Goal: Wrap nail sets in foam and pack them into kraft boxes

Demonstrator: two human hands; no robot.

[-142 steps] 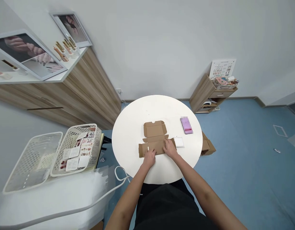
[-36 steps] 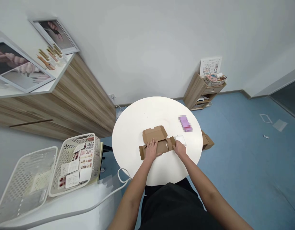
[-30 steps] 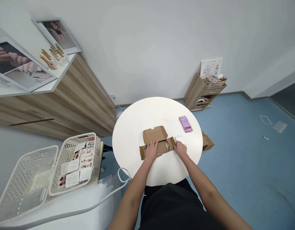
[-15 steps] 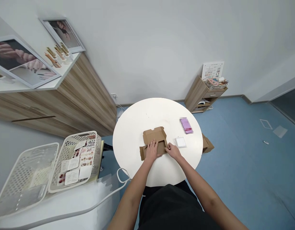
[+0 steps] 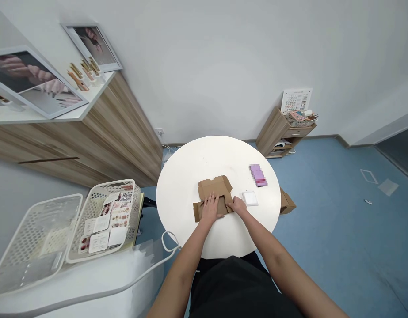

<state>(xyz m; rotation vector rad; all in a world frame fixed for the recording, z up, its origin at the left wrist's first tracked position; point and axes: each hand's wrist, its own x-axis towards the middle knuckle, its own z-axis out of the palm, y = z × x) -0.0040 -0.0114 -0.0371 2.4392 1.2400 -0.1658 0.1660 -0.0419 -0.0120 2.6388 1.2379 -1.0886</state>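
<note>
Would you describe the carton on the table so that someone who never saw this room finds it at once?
Find the round white table. Near its middle, the carton lies partly under the spread left hand, the right hand at its right end. It is brown, unlike the white square to its right, and on the table, unlike the brown box on the floor.

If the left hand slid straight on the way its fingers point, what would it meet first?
Probably the raised lid panel of the brown cardboard box, just beyond the left hand; whether they already touch is unclear.
</note>
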